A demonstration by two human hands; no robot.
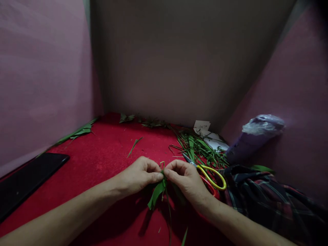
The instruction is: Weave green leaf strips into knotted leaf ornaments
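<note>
Head view: the left hand (143, 175) and right hand (186, 177) pinch a small leaf bundle (158, 194) between closed thumbs and fingertips, its green leaf hanging below them over the red cloth (94, 167). Scissors (201, 167) lie just beside the right hand, near a leaf pile (191, 145); farther out are plaid fabric (269, 198), right, and a flat black object (30, 181), left.

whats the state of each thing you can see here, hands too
Left grip: pinched on the leaf bundle
Right grip: pinched on it too
Leaf bundle: held, leaf ends hanging down
Scissors: unheld, blade opening unclear
Leaf pile: loose, tangled
White papers: lying by the leaf pile
Purple object: clear plastic over its upper end
Plaid cloth: crumpled
Black slab: lying flat
</note>
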